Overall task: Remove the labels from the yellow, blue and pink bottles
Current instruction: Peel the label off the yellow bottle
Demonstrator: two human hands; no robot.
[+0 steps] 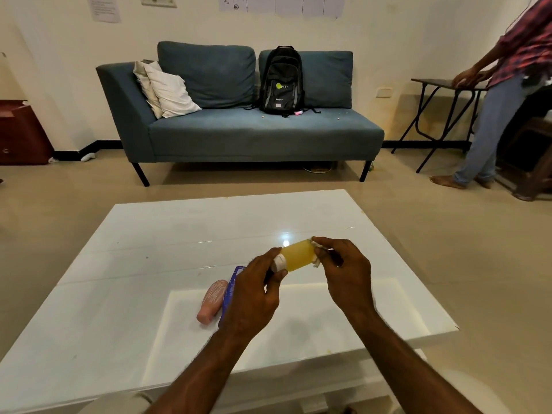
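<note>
Currently fingers of your left hand (254, 294) clamp the yellow bottle (297, 254) by its cap; fingers of your right hand (346, 270) pinch its label (316, 259). Pink bottle (212, 300) and blue bottle (230, 286) lie on the worktop (179, 234), left of them.

Glossy white table (179, 234); translucent yellow plastic bottle (297, 254); matt pink bottle (212, 300); far sofa (239, 130) in blue-grey cloth.

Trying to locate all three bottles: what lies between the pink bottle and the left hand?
The blue bottle, lying beside the pink bottle and partly hidden behind the left hand, as the head view shows.
</note>
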